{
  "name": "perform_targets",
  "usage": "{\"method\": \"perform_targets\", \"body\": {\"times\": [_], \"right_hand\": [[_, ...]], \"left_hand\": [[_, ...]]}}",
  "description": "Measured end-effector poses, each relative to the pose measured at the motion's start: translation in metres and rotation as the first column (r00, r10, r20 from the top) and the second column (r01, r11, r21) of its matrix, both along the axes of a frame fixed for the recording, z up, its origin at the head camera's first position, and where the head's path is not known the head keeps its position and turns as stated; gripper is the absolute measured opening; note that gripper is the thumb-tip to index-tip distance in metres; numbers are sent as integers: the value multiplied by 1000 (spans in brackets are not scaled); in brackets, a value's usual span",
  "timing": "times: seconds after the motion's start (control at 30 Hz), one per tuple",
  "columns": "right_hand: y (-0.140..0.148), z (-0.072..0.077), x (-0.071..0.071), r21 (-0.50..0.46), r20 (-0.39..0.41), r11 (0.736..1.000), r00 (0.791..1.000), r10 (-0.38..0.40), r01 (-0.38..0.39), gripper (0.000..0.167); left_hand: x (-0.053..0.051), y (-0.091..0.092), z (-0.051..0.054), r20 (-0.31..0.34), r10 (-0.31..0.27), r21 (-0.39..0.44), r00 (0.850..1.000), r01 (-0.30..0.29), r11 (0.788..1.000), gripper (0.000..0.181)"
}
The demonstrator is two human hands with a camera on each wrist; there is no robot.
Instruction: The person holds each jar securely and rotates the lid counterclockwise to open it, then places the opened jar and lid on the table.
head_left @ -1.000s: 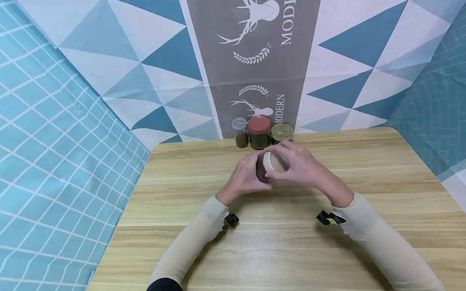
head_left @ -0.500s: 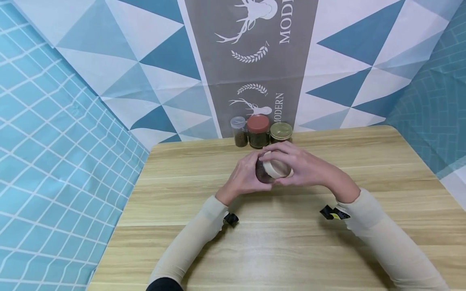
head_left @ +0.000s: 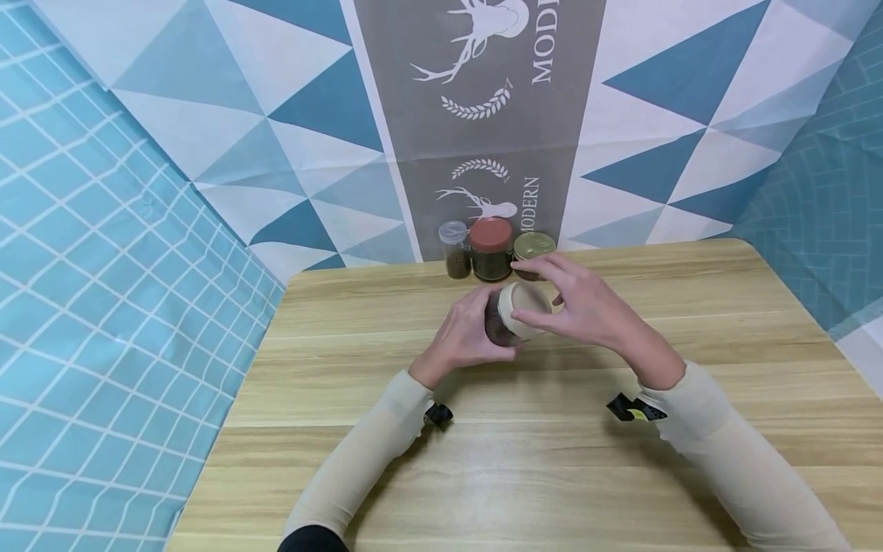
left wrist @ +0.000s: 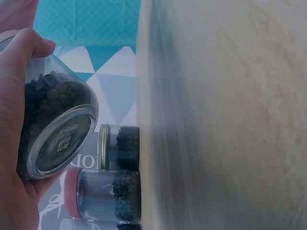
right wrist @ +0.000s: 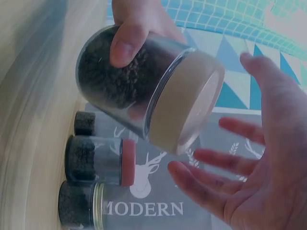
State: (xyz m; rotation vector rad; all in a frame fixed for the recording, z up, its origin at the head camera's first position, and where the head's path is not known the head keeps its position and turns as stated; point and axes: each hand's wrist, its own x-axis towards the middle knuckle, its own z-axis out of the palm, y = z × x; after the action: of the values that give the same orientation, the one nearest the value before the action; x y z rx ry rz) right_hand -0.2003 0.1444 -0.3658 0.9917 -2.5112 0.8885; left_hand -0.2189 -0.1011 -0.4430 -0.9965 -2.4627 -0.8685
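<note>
A glass jar (head_left: pixel 498 322) with a cream lid (right wrist: pixel 180 103) is tilted above the table, its lid toward the right. Dark small pellets fill part of it, and its round base (left wrist: pixel 62 143) shows in the left wrist view. My left hand (head_left: pixel 464 331) grips the glass body, with the thumb across its side. My right hand (head_left: pixel 586 307) is beside the lid with its fingers spread and bent a little. In the right wrist view a gap shows between those fingers and the lid, which is seated on the jar.
Three jars stand in a row at the wooden table's (head_left: pixel 524 460) back edge: a narrow clear-lidded jar (head_left: pixel 456 257), a red-lidded jar (head_left: pixel 491 257) and a gold-lidded jar (head_left: pixel 534 247). All hold dark contents. A patterned cloth backdrop (head_left: pixel 303 153) rises right behind them.
Half a second ago my right fingers were wrapped around the lid; now they are spread away from it. The left hand and jar have stayed almost in place.
</note>
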Motion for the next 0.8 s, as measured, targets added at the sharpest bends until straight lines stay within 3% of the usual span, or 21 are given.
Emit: {"method": "perform_targets", "body": {"times": [0.17,0.33,0.63,0.8], "right_hand": [[-2,4,4,-9,81,995,992,-94,95,59],[-4,6,5,-6,146,989,979,-143,146,63],[-13,2,7,58,141,986,976,-165,158,70],[-16,0,8,83,142,984,975,-171,160,64]], "left_hand": [[0,0,0,11,0,7,1000,0,1000,104],[0,1,1,14,3,10,1000,-4,1000,105],[0,2,2,15,2,-3,1000,-1,1000,105],[0,3,2,23,0,1,1000,0,1000,104]]}}
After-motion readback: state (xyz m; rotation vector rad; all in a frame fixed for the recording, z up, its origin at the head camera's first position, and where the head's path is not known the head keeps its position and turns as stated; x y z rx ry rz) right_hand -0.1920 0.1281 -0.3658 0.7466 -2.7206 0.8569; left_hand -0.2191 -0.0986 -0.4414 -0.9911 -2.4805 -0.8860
